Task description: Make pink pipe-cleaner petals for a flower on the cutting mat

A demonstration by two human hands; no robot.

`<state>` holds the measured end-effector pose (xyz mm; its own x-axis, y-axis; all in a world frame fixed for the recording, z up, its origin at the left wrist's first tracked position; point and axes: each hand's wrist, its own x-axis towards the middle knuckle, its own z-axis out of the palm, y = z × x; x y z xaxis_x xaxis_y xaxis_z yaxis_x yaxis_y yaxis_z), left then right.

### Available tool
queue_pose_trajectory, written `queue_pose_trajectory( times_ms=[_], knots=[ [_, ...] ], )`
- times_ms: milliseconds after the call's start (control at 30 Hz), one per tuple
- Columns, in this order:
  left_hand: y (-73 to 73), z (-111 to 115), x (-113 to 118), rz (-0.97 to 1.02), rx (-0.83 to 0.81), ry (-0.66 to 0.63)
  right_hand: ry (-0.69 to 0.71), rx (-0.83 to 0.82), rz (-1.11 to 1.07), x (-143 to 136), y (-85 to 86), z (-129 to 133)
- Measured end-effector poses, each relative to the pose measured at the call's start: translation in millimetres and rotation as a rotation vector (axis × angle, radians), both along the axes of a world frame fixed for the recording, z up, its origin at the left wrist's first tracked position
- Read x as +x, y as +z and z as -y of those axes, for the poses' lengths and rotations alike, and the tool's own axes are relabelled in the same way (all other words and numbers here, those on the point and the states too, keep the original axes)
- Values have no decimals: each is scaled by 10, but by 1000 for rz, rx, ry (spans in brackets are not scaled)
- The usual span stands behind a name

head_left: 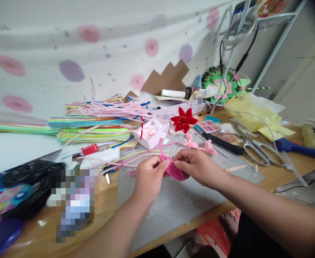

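Between my two hands is a bright pink petal shape bent from pipe cleaners [175, 172], with a short stem sticking up at its top. My left hand [150, 173] pinches it near the stem, thumb over the front. The fingers of my right hand [196, 165] are closed on its right edge. Both hands are above a grey cutting mat [157, 215]. Just behind them lie light pink fuzzy pieces [191, 141]. A red pipe-cleaner flower [184, 120] with yellow stamens sits farther back. Loose pink and cream pipe cleaners [125, 161] are at the left.
Bundles of coloured pipe cleaners [92, 125] are piled at the back left. A small white box [153, 132] stands behind my hands. Scissors [263, 152] and a black-handled tool [223, 143] lie to the right, near a yellow bag [254, 111]. A black plastic bag [36, 179] is at the left.
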<state>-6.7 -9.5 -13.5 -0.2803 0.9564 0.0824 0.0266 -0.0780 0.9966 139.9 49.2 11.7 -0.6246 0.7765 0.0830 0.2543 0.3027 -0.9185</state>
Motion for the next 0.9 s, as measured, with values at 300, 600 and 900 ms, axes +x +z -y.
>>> queue_pose_trajectory(
  times_ms=[300,600,900],
  knots=[
    [-1,-9,16,-102,-14,4,-43,211,144,17,23,17],
    [12,-6,13,-148,6,-85,18,130,155,12,22,12],
    [11,-11,-16,-180,-30,-148,-16,234,218,36,14,6]
  ],
)
